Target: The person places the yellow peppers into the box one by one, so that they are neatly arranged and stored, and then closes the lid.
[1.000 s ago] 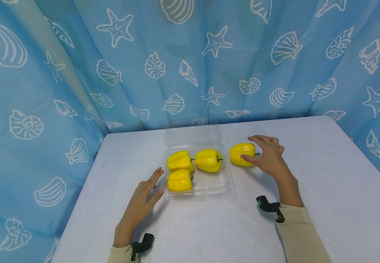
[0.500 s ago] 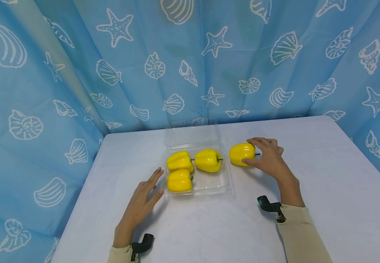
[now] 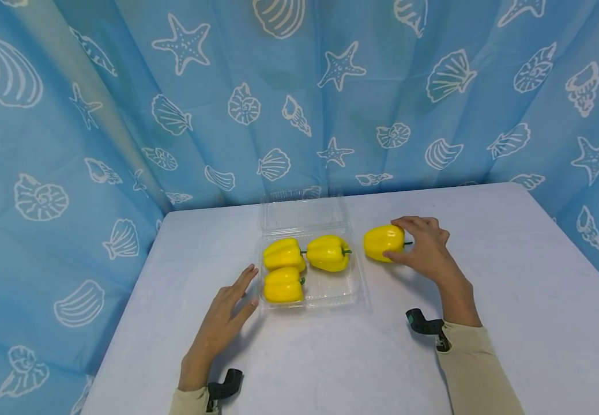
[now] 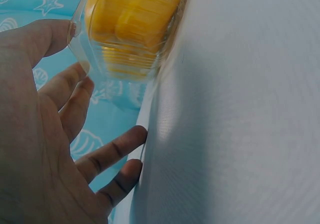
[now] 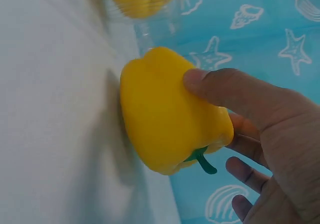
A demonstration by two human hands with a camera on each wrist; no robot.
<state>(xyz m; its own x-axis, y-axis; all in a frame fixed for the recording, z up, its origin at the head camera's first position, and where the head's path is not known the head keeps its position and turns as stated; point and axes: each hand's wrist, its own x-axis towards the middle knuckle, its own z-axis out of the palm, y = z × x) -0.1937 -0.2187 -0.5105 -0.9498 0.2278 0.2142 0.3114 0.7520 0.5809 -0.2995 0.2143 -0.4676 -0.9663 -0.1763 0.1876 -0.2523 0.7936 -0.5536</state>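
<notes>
We see bright, even, diffuse light from above in the head view, no hard glare. Soft short shadows sit under the left hand (image 3: 225,320) and right hand (image 3: 426,249) on the pale grey-white table (image 3: 330,357). Sharp at centre; the blue seashell-print curtain (image 3: 71,144) bends wide-angle at the edges. Left wrist view is soft: the clear plastic clamshell tray (image 4: 125,34) is blurred, with a dark shadow below it on the table. In the right wrist view the loose yellow bell pepper (image 5: 167,114) is fairly sharp, faint sheen, table smeared.
</notes>
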